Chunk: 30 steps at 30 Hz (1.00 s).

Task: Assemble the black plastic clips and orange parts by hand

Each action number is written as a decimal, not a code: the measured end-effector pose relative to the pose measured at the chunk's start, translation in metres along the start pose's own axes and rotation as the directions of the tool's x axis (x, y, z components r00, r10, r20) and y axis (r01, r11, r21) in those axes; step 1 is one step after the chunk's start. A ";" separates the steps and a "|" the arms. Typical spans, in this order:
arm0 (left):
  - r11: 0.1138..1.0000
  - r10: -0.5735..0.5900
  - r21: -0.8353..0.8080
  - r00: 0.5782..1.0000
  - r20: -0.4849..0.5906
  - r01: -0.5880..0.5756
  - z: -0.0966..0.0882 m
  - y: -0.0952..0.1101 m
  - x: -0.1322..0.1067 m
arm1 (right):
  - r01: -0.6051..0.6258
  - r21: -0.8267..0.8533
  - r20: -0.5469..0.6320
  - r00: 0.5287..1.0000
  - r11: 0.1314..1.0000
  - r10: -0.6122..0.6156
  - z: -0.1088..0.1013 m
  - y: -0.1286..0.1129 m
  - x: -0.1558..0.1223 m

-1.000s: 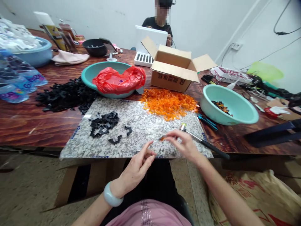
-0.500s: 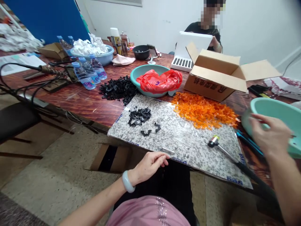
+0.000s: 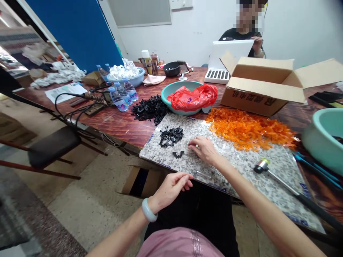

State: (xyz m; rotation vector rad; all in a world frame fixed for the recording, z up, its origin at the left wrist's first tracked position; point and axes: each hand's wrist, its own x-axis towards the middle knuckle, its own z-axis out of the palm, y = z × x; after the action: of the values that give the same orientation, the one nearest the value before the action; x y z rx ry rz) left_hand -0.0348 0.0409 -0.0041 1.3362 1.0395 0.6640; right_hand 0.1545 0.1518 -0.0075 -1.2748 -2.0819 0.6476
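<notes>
My left hand (image 3: 173,187) rests at the front edge of the speckled stone board (image 3: 150,151), thumb pressed to curled fingers; anything inside the pinch is hidden. A small clear rod (image 3: 204,174) lies just right of it. My right hand (image 3: 205,149) is over the middle of the board with thumb and fingertips close together; whatever is between them cannot be made out. Left of its fingertips lies one curved black plastic piece (image 3: 178,154), with a small heap of black pieces (image 3: 171,136) behind it. Thin clear strands or pins (image 3: 227,153) lie partly under my right forearm.
Orange plastic pieces (image 3: 249,130) spread along the board's back right. A small hammer (image 3: 281,178) lies at the right, near a green basin (image 3: 318,139). Behind stand a basin with a red bag (image 3: 194,98), an open carton (image 3: 254,101), water bottles (image 3: 122,96) and a seated person (image 3: 242,34).
My right hand has moved left from the green basin to the middle of the board. One of two separate black pieces is no longer visible. The view has turned; my left hand stays put.
</notes>
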 end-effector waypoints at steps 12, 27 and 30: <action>0.956 0.030 -0.285 0.987 -0.160 -0.075 0.016 0.001 0.030 | -0.264 0.525 0.033 0.956 0.809 0.290 -0.006 -0.046 -0.064; 0.948 -0.075 -0.312 0.913 -0.400 -0.059 0.010 -0.003 0.019 | -0.086 -0.263 -0.032 0.996 0.961 0.081 -0.016 -0.004 -0.022; 0.943 -0.097 -0.327 0.900 -0.424 -0.052 0.017 -0.005 0.013 | -0.006 -0.290 -0.070 0.997 0.957 -0.015 -0.007 0.009 -0.028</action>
State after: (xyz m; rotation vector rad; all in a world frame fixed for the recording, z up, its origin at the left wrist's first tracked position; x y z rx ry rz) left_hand -0.0154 0.0436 -0.0127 0.8943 1.2300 1.1043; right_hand 0.1746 0.1303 -0.0157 -1.4280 -2.1761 0.2943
